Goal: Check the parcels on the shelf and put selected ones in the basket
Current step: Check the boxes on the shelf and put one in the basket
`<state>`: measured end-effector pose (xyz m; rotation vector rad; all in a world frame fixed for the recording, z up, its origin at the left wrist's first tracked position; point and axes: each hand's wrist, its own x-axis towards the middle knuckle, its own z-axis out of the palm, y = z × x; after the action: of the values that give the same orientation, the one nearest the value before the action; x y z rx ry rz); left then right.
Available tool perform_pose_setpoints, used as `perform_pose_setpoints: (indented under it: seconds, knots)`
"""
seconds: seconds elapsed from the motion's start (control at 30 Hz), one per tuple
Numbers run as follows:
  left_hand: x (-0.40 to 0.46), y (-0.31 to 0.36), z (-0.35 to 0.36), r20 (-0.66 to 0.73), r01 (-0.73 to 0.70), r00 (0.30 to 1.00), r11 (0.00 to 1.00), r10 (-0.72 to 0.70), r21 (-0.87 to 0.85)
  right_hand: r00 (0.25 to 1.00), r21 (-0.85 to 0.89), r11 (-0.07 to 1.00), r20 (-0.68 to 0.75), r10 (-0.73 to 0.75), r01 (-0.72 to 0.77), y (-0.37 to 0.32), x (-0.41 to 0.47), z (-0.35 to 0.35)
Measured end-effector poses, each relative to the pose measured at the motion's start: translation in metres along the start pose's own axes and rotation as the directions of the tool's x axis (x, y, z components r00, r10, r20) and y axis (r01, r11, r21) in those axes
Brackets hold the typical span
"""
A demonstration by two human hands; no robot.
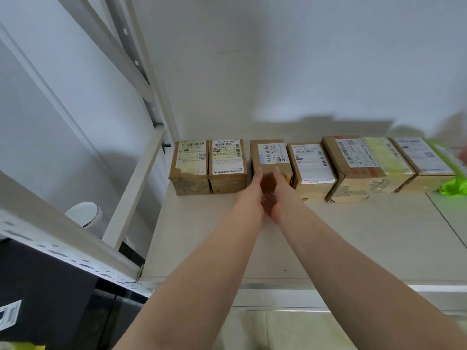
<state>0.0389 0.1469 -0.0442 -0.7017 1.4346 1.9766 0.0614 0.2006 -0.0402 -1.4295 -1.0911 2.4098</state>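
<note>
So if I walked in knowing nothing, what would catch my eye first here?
Probably the two bare arms reaching in from below: the left hand and right hand hold the third parcel from the left between them. Next, the row of brown cardboard parcels lined up along the back of the pale shelf, and a bright green bag at the far right.

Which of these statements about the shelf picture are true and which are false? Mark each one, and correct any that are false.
1. Both hands are on the same parcel. True: the left hand and right hand hold the third parcel from the left.
2. The parcels stand in stacks of two. False: they sit in a single row on the shelf.
3. Each brown parcel carries a printed label on top. True.
4. A basket stands on the shelf beside the parcels. False: no basket is in view.
</note>
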Motion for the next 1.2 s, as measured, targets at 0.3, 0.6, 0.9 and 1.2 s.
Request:
perform_pose_setpoints:
  seconds: [0.3,0.6,0.9,1.2]
  knots:
    - [0.021,-0.002,0.020,-0.134,0.011,0.991,0.995,0.002,0.099,0.999,-0.002,1.000,0.032,0.028,-0.028,-0.005,0.009,0.000]
    - [0.001,-0.007,0.010,-0.110,-0.059,0.992,0.997,0.065,0.059,0.997,-0.009,1.000,0.072,0.000,0.000,0.001,0.021,-0.009]
    - [-0.005,-0.018,0.007,-0.073,-0.158,0.986,0.983,0.151,-0.097,0.992,0.074,0.997,0.118,-0.047,0.038,0.011,0.023,-0.017]
    - [-0.017,-0.021,-0.001,-0.097,-0.237,0.970,0.960,0.224,-0.151,0.988,0.042,0.998,0.144,-0.052,0.046,0.015,0.016,-0.016]
